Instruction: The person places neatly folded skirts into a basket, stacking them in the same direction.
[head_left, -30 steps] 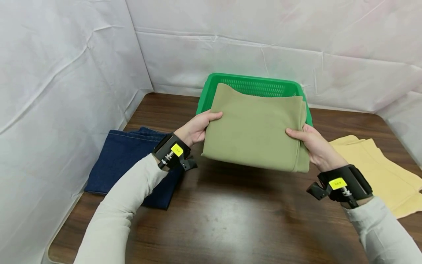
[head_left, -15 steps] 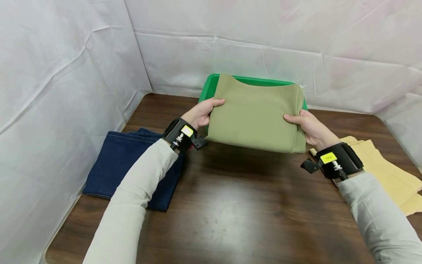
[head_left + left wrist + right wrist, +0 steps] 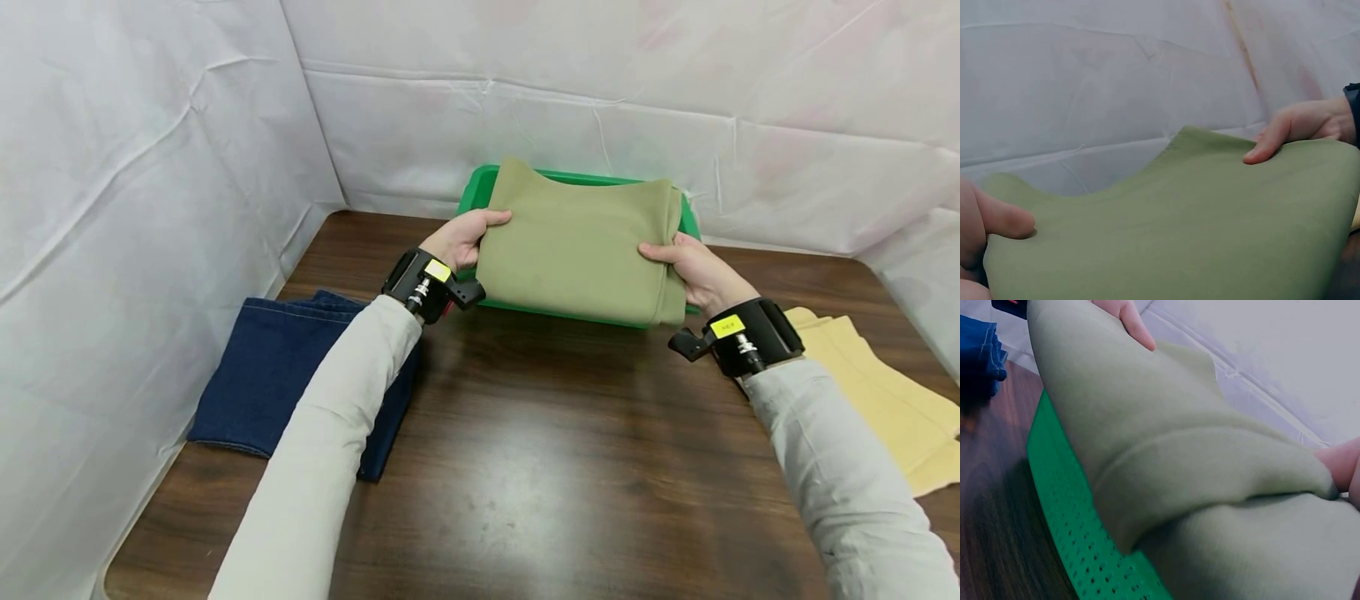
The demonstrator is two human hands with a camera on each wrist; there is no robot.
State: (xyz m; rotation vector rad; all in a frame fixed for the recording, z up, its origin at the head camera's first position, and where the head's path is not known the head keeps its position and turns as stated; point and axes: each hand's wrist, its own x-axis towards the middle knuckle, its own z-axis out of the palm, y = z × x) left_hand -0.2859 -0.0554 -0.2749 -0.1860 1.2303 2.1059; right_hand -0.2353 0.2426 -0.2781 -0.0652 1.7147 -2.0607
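Note:
A folded olive-green cloth (image 3: pixel 577 250), maybe a garment, spans the space between both hands over the green plastic basket (image 3: pixel 474 193). My left hand (image 3: pixel 459 237) grips its left edge, thumb on top. At the right edge my right hand (image 3: pixel 701 267) pinches it the same way, its thumb lying over the fabric. In the left wrist view the cloth (image 3: pixel 1172 231) sags between the two thumbs. The right wrist view shows its folded layers (image 3: pixel 1210 469) above the basket's perforated side (image 3: pixel 1079 525). Most of the basket's inside is hidden under the cloth.
Folded dark blue denim (image 3: pixel 285 367) lies on the brown wooden table (image 3: pixel 510 467) at the left, partly behind the left sleeve. A pale yellow folded cloth (image 3: pixel 877 392) lies at the right. White sheeting (image 3: pixel 525 83) walls off the back and sides.
Both hands have moved forward, away from the body, carrying the olive-green cloth farther over the basket. It now covers most of the basket's opening. The denim and the yellow cloth have stayed put.

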